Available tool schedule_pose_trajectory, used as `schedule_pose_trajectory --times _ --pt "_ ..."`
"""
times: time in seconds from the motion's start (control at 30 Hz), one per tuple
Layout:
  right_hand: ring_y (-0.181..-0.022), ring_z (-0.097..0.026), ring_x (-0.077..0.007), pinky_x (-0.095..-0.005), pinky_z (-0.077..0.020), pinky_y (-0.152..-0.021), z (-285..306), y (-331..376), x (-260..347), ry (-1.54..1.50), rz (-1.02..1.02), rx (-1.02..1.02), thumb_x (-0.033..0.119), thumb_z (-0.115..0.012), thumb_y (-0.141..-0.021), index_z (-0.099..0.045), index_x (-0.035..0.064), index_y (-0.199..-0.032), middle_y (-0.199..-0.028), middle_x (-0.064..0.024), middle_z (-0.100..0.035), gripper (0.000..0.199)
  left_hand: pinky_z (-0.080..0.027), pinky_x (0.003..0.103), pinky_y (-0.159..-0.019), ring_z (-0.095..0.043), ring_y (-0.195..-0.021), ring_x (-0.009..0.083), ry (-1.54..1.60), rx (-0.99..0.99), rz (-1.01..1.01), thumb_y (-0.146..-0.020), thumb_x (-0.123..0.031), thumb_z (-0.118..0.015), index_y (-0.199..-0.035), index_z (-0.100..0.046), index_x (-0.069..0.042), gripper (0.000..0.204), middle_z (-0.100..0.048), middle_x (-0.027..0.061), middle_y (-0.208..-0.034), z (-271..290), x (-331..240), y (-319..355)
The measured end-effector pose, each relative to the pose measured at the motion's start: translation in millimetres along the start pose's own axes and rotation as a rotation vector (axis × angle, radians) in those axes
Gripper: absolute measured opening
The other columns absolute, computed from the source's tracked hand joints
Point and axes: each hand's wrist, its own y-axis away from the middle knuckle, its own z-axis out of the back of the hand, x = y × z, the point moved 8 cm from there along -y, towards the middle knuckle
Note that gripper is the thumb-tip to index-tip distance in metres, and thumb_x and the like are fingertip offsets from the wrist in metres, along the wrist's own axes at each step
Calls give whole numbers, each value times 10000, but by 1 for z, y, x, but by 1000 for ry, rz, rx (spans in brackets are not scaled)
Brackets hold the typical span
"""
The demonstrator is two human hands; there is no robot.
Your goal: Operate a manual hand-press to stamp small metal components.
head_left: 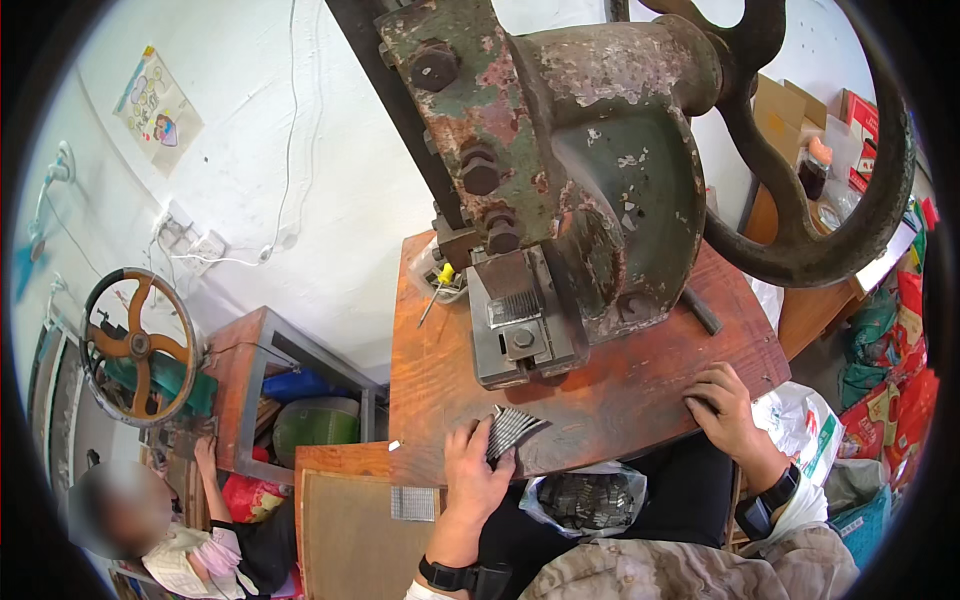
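My left hand (474,472) is at the near edge of the wooden bench top (430,360), thumb and fingers closed on a bundle of thin metal strips (516,430) that fans out to the right. Farther back stands an old green hand press (640,190), its paint flaking. Under its ram a steel die block (522,342) is bolted down, with a ridged metal piece (513,308) on it. At the bench's right edge rests my right hand (728,408), fingers loosely bent, nothing visible in them. In my lap lies a clear plastic bag (583,497) of small dark metal pieces.
A yellow-handled screwdriver (436,290) leans by a small plastic tub (455,285) left of the die. The press's large handwheel (800,215) overhangs the right. At far left, another person (200,555) sits by a second wheeled machine (138,346). Bags (890,350) crowd the right.
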Motion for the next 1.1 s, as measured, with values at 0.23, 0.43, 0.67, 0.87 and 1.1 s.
schedule_pose_trajectory --times 0.23,0.43,0.67,0.87,1.1 --pt "-853 -544 -311 -383 -463 -725 -8 3 -9 -1 -39 -16 -15 -672 -660 -619 10 -811 -870 -119 -593 162 -386 438 -815 -498 -958 328 -339 65 99 -628 -363 -759 -1084 -553 -10 613 -560 153 -1003 -9 -20 -12" --pt "-854 -546 -308 -382 -464 -731 -9 2 -10 38 -38 -17 3 -672 -654 -622 16 -806 -864 -107 -597 160 -389 443 -796 -498 -951 334 -400 34 66 -673 -380 -731 -1088 -556 -27 572 -559 143 -994 -17 -23 -11" --pt "-847 -549 -299 -384 -465 -727 -10 1 -6 91 -30 -38 15 -675 -635 -623 27 -795 -859 -98 -594 169 -410 443 -729 -523 -869 337 -460 -53 36 -748 -278 -672 -1078 -545 -6 446 -555 158 -906 -19 -16 -21" --pt "-848 -547 -309 -387 -462 -712 -9 3 -4 145 -17 -70 18 -672 -628 -618 30 -795 -857 -97 -591 176 -430 400 -655 -532 -752 253 830 -123 729 -859 -309 -571 -980 -528 24 357 -529 85 -776 -9 27 6" --pt "-845 -541 -312 -385 -456 -712 -11 3 -1 157 -21 -67 19 -660 -638 -616 26 -806 -861 -107 -583 173 -335 294 -552 -357 -609 180 1908 -87 1042 -901 -415 -341 -1018 -521 -2 465 -431 67 -729 -21 11 49"
